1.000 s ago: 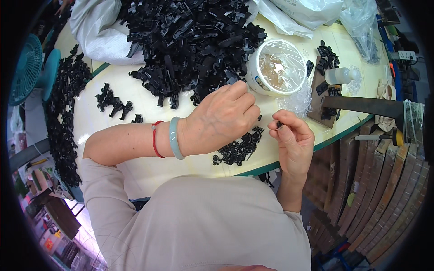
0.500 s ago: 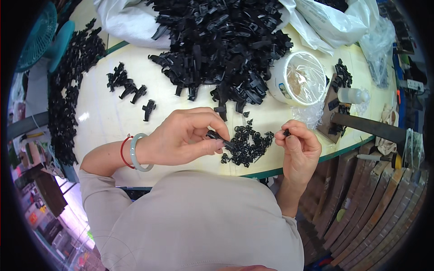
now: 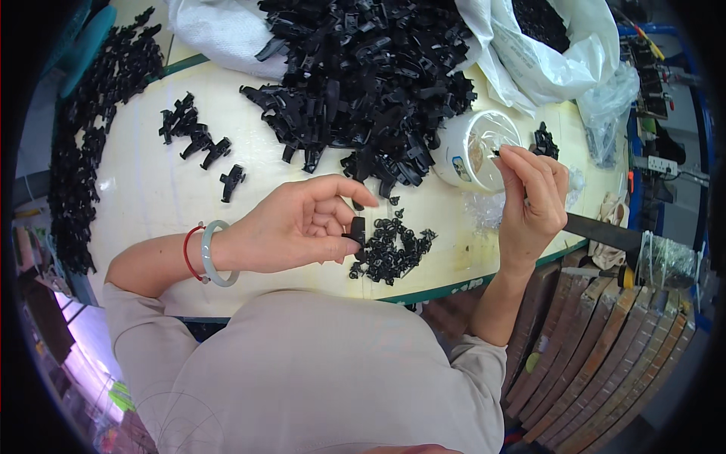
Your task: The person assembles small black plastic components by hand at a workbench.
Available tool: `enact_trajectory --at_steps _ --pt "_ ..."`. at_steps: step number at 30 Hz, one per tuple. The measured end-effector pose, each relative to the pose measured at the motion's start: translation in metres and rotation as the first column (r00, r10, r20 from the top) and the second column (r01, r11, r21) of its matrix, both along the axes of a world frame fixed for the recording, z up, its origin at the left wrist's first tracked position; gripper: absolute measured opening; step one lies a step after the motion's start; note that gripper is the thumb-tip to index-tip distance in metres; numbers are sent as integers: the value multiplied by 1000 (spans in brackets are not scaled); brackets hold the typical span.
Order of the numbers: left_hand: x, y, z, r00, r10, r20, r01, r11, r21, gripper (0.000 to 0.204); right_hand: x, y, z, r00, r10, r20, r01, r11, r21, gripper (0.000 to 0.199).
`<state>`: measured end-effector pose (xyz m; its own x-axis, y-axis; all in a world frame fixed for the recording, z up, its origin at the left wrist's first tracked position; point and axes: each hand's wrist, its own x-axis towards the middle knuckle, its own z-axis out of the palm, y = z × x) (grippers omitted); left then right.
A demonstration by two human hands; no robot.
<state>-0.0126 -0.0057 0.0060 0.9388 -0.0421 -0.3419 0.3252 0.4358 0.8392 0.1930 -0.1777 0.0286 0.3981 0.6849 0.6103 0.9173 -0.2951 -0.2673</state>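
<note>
My left hand (image 3: 302,225) pinches a small black plastic part (image 3: 358,228) between thumb and fingers, just left of a little heap of small black pieces (image 3: 391,252) near the table's front edge. My right hand (image 3: 532,199) is raised at the rim of a white round tub (image 3: 478,151) lined with clear film, its fingertips closed on something tiny and dark that I cannot make out. A large pile of black plastic clips (image 3: 363,79) lies behind both hands.
The cream table (image 3: 151,197) has a green rim. A few assembled black clips (image 3: 198,140) lie at left, and a long row of them (image 3: 83,151) runs along the left edge. White sacks (image 3: 560,53) stand at the back right, brown slats (image 3: 605,340) at right.
My right hand has risen from the table's front edge to the tub's rim. My left hand has lifted a black part off the small heap; the view has shifted.
</note>
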Motion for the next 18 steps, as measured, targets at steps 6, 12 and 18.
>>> enact_trajectory --at_steps 6,12,18 --pt "-2 0 -14 995 -26 96 20 998 61 24 4 4 4 998 31 57 -24 993 -113 18" --pt "-3 0 -8 999 30 10 -29 994 -106 25 -12 -1 13 980 64 -190 -65 998 2 21" --pt "0 2 -6 1000 -4 -25 -2 972 -236 26 -59 -4 -3 703 228 -673 -49 960 275 22"
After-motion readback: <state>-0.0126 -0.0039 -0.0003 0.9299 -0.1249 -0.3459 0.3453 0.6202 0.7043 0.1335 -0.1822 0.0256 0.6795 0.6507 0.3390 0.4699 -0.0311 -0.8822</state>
